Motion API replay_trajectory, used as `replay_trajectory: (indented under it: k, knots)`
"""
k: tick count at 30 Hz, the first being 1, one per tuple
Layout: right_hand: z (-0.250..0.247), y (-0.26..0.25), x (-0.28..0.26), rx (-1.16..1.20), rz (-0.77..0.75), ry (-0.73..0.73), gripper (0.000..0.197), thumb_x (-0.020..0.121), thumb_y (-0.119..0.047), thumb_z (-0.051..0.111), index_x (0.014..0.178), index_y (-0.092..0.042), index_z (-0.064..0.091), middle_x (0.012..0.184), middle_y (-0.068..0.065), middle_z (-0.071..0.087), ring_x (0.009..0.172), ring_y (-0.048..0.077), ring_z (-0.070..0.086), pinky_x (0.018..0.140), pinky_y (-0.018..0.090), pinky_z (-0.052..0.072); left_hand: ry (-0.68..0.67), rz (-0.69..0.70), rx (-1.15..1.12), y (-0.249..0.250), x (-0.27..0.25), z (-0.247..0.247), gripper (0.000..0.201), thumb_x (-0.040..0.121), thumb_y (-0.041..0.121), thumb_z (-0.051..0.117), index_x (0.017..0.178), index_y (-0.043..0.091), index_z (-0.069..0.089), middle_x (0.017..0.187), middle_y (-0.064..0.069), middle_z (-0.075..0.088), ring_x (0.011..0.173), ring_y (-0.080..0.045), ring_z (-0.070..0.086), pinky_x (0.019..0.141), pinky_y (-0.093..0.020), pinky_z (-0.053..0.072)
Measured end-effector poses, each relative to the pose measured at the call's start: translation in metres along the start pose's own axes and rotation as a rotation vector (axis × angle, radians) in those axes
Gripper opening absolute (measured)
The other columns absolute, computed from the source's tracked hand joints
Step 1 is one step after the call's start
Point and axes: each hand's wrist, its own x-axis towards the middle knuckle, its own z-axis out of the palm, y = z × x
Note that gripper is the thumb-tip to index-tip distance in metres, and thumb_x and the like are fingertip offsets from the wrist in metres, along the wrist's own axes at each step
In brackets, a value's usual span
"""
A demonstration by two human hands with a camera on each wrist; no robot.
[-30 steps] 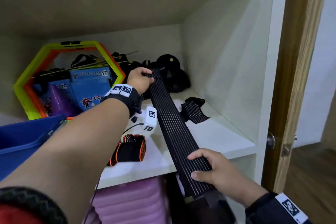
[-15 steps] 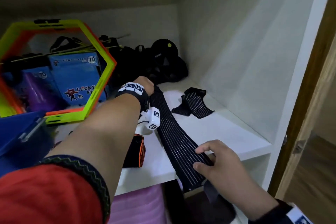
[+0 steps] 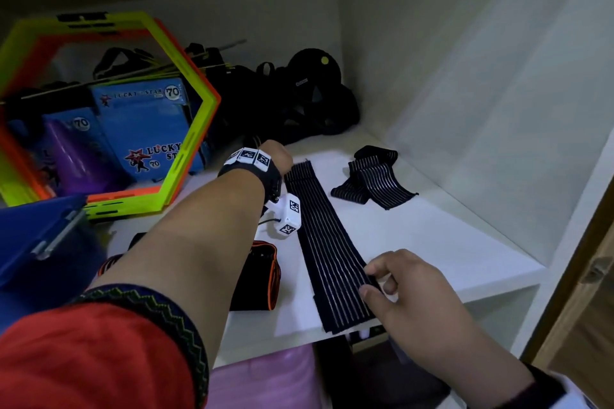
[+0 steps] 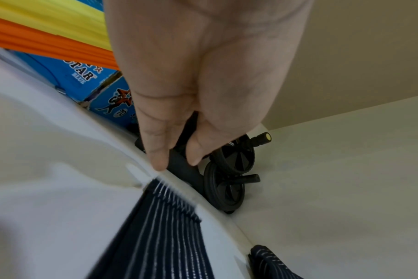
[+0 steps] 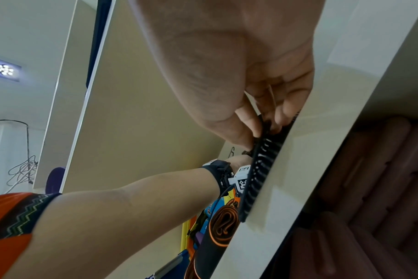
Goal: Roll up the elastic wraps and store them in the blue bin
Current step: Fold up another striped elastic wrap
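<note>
The long striped wrap [image 3: 327, 242] lies flat on the shelf [image 3: 432, 242]. The right hand [image 3: 412, 295] pinches its near edge. The left hand [image 3: 277, 156] is loose by the far end, holding nothing.

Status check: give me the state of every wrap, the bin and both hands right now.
Long black striped elastic wrap: unrolled, flat on shelf.
Short black striped wrap: loosely folded, unrolled.
Black orange-edged wrap: rolled, on shelf.
Blue plastic bin: contents hidden.
Left hand: open, off the wrap.
Right hand: pinching long wrap's near end.

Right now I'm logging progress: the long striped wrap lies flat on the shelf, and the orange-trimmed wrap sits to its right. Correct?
Not quite. The orange-trimmed wrap sits to the left of the long striped wrap, not the right, as the head view shows. The striped wrap does lie flat on the shelf.
</note>
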Motion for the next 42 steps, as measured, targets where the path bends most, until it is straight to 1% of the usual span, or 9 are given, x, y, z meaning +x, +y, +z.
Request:
replay_trajectory:
  k: [3, 6, 12, 18, 22, 28, 32, 36, 42]
  knots:
    - [-0.004, 0.002, 0.003, 0.009, -0.014, -0.012, 0.013, 0.090, -0.029, 0.069, 0.102, -0.030, 0.063, 0.098, -0.015, 0.058, 0.077, 0.001, 0.059, 0.071, 0.009, 0.044, -0.045, -0.010, 0.010, 0.008, -0.020, -0.014, 0.029, 0.088, 0.011, 0.056, 0.111, 0.012, 0.072, 0.114, -0.014, 0.071, 0.105, -0.032, 0.069, 0.091, -0.044, 0.059]
    - [-0.008, 0.005, 0.008, -0.005, -0.014, -0.038, 0.009, 0.091, -0.028, 0.067, 0.099, -0.029, 0.064, 0.095, -0.013, 0.062, 0.077, 0.001, 0.059, 0.070, 0.009, 0.043, -0.074, 0.014, -0.050, 0.017, -0.041, -0.026, 0.021, 0.089, 0.007, 0.058, 0.101, 0.018, 0.071, 0.106, -0.009, 0.071, 0.097, -0.028, 0.070, 0.089, -0.041, 0.060]
    - [-0.010, 0.011, 0.025, 0.009, -0.033, -0.150, 0.019, 0.088, -0.009, 0.057, 0.097, -0.024, 0.066, 0.085, -0.012, 0.065, 0.073, -0.001, 0.060, 0.064, 0.007, 0.041, -0.172, 0.106, -0.293, 0.047, -0.111, -0.049, 0.010, 0.092, 0.005, 0.062, 0.098, 0.013, 0.066, 0.086, -0.004, 0.067, 0.065, -0.015, 0.063, 0.056, -0.024, 0.053]
    - [-0.015, 0.008, 0.036, -0.090, -0.115, -0.227, 0.019, 0.085, -0.009, 0.060, 0.095, -0.014, 0.075, 0.092, 0.001, 0.073, 0.089, 0.016, 0.067, 0.083, 0.028, 0.054, -0.291, 0.309, -0.037, 0.058, -0.212, -0.048, 0.006, 0.091, 0.015, 0.068, 0.089, 0.017, 0.073, 0.082, -0.003, 0.074, 0.061, -0.006, 0.065, 0.060, -0.025, 0.056]
    - [-0.020, 0.011, 0.038, -0.112, -0.161, -0.260, 0.021, 0.088, -0.011, 0.057, 0.094, -0.016, 0.076, 0.095, 0.001, 0.074, 0.090, 0.017, 0.067, 0.081, 0.026, 0.051, -0.343, 0.408, 0.282, 0.054, -0.274, -0.036, 0.016, 0.085, 0.041, 0.075, 0.091, 0.026, 0.073, 0.082, 0.009, 0.072, 0.071, -0.002, 0.063, 0.068, -0.023, 0.052]
    - [-0.027, 0.015, 0.033, -0.140, -0.241, -0.373, 0.041, 0.085, 0.004, 0.045, 0.113, -0.011, 0.071, 0.111, 0.007, 0.067, 0.107, 0.022, 0.063, 0.097, 0.032, 0.049, -0.211, 0.477, 0.365, 0.022, -0.325, 0.004, 0.061, 0.065, 0.040, 0.086, 0.119, 0.019, 0.067, 0.110, -0.001, 0.060, 0.100, -0.016, 0.058, 0.089, -0.030, 0.049]
    - [-0.029, 0.026, 0.032, -0.225, -0.331, -0.458, 0.046, 0.088, -0.009, 0.056, 0.133, -0.017, 0.060, 0.127, 0.001, 0.054, 0.112, 0.015, 0.058, 0.101, 0.023, 0.041, -0.035, 0.412, 0.232, 0.009, -0.335, 0.021, 0.051, 0.065, 0.008, 0.078, 0.115, 0.014, 0.069, 0.108, -0.004, 0.062, 0.097, -0.021, 0.061, 0.086, -0.027, 0.049]
    - [-0.027, 0.034, 0.029, -0.235, -0.367, -0.436, 0.049, 0.088, -0.027, 0.069, 0.136, -0.023, 0.058, 0.126, -0.004, 0.050, 0.090, 0.005, 0.047, 0.086, 0.017, 0.035, 0.094, 0.354, 0.073, 0.006, -0.340, 0.027, 0.041, 0.072, 0.005, 0.079, 0.111, 0.015, 0.071, 0.101, 0.001, 0.072, 0.092, -0.015, 0.067, 0.077, -0.009, 0.040]
    - [-0.020, 0.042, 0.025, -0.152, -0.359, -0.322, 0.027, 0.092, -0.039, 0.067, 0.112, -0.021, 0.068, 0.108, -0.004, 0.051, 0.072, -0.006, 0.045, 0.073, 0.020, 0.037, 0.151, 0.241, -0.155, 0.004, -0.344, 0.029, 0.026, 0.088, 0.012, 0.071, 0.112, 0.021, 0.066, 0.097, 0.007, 0.072, 0.092, -0.002, 0.066, 0.082, -0.007, 0.047]
